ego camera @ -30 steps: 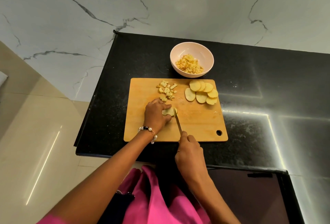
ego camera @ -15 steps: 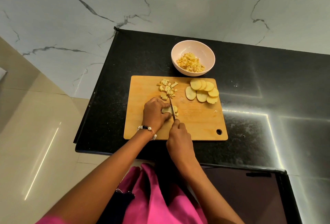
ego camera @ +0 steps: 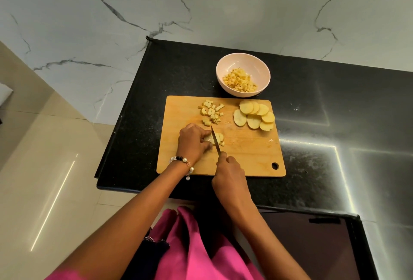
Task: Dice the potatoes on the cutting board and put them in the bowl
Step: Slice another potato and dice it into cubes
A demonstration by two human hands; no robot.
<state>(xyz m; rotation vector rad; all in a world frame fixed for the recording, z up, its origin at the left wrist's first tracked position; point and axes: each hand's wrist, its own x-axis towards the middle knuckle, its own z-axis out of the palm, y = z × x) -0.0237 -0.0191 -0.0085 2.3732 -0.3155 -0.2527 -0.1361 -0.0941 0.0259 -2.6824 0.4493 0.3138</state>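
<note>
A wooden cutting board lies on the black counter. My left hand holds down a small stack of potato slices near the board's middle, fingers curled on it. My right hand grips a knife whose blade rests across that stack. A heap of diced potato sits at the board's far left. Several round potato slices lie overlapped at the far right. Behind the board stands a pale pink bowl with diced potato inside.
The black counter extends to the right, with a bright light reflection on it. Its left edge drops to a beige tiled floor. A marble wall rises behind. A dark glass panel sits at the near right.
My right hand pushed the knife forward through the stack, then drew back slightly; the blade now lies across the slices. My left hand stayed on the stack.
</note>
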